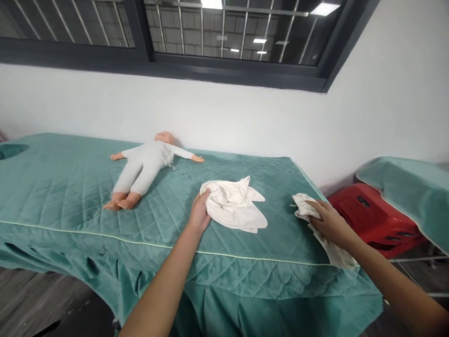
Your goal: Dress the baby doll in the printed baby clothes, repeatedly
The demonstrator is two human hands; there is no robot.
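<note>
A crumpled white cloth (233, 206) lies on the green quilted bedspread (168, 215). My left hand (200, 211) is closed on its left edge, thumb on top. Farther right, my right hand (329, 224) grips a white garment with a faint print (305, 205). Part of that garment hangs below the palm toward the bed's front edge. The fingers' undersides are hidden on both hands. A baby doll (142, 164) in a white bodysuit lies on its back to the left, arms spread, head toward the wall.
A red plastic object (375, 215) stands right of the bed, partly under another green cover (410, 187). The white wall (217, 117) runs behind the bed, below a dark-framed window (231, 70) with metal bars.
</note>
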